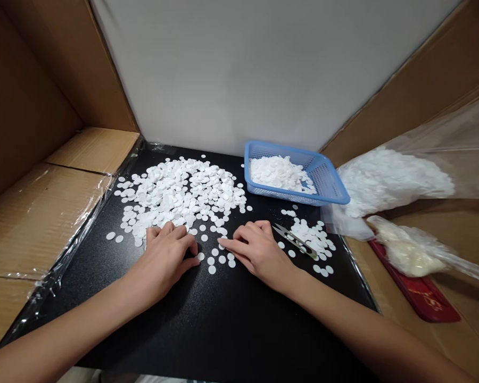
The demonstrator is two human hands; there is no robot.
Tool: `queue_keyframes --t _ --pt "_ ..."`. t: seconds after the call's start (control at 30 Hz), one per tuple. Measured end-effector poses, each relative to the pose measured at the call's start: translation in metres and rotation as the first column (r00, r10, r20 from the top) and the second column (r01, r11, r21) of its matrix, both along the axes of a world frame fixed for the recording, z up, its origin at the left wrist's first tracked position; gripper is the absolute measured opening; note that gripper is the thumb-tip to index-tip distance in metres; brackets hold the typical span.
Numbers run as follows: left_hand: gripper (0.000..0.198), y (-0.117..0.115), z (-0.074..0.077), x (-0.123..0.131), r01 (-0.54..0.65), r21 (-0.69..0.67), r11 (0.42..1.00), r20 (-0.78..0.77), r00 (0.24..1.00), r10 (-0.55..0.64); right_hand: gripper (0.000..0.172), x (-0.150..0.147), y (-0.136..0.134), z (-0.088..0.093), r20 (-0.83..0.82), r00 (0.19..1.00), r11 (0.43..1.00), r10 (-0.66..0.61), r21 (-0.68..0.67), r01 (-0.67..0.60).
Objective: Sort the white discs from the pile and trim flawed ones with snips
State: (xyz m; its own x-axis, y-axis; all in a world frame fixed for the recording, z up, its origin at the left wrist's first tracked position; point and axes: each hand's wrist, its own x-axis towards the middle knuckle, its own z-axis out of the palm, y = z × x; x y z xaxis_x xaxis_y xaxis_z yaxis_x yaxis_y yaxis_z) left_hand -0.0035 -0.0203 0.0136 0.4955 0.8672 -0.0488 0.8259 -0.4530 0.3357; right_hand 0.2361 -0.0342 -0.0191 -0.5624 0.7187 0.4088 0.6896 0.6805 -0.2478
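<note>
A big heap of small white discs (183, 194) lies spread on the black tabletop (207, 319). My left hand (167, 255) rests palm down at the heap's near edge, fingers curled over a few discs. My right hand (255, 247) lies flat beside it, its fingers stretched left and pressing on several loose discs (219, 259) between the two hands. Small metal snips (295, 239) lie just right of my right hand, on a smaller patch of discs (313, 239). Neither hand grips anything I can make out.
A blue plastic basket (327, 183) holding white discs stands at the back right. A clear bag of discs (395, 181) and a smaller bag (407, 250) lie on the right, over a red tray (423, 300). Cardboard walls (35, 213) close in both sides.
</note>
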Motion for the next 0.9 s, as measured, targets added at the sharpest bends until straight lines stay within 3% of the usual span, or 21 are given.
queue_keyframes --t 0.13,0.27,0.4,0.5,0.63,0.83,0.9 --pt "0.009 0.004 0.003 0.001 0.0 -0.068 0.998 -0.012 1.0 -0.001 0.015 -0.005 0.006 0.004 0.058 0.998 0.999 0.008 -0.046 -0.005" --pt "0.012 0.008 0.002 -0.001 0.021 -0.084 0.996 -0.008 1.0 -0.022 0.008 -0.01 0.012 0.011 0.016 1.0 0.994 0.01 -0.109 -0.008" --pt "0.01 0.009 -0.001 -0.002 0.023 0.025 0.999 0.016 1.0 -0.023 0.008 -0.013 0.019 0.008 0.018 1.0 0.997 0.012 -0.076 -0.01" --pt "0.014 0.007 -0.002 -0.003 0.109 0.165 0.98 0.017 0.993 -0.113 0.012 -0.012 0.018 0.006 0.023 0.999 0.996 0.044 -0.079 -0.042" --pt "0.023 0.001 0.0 -0.015 0.245 0.148 0.958 0.031 0.967 -0.252 0.013 -0.008 0.006 0.007 -0.033 0.999 0.993 0.038 -0.109 -0.042" --pt "0.022 -0.014 0.01 -0.048 -0.01 0.185 0.983 0.144 0.989 -0.017 0.017 -0.018 -0.013 0.007 -0.057 0.993 0.991 0.105 -0.075 -0.109" --pt "0.019 -0.023 0.012 -0.057 -0.043 0.197 0.98 0.154 0.988 0.012 0.018 -0.023 -0.015 0.007 -0.053 0.99 0.99 0.132 -0.051 -0.134"
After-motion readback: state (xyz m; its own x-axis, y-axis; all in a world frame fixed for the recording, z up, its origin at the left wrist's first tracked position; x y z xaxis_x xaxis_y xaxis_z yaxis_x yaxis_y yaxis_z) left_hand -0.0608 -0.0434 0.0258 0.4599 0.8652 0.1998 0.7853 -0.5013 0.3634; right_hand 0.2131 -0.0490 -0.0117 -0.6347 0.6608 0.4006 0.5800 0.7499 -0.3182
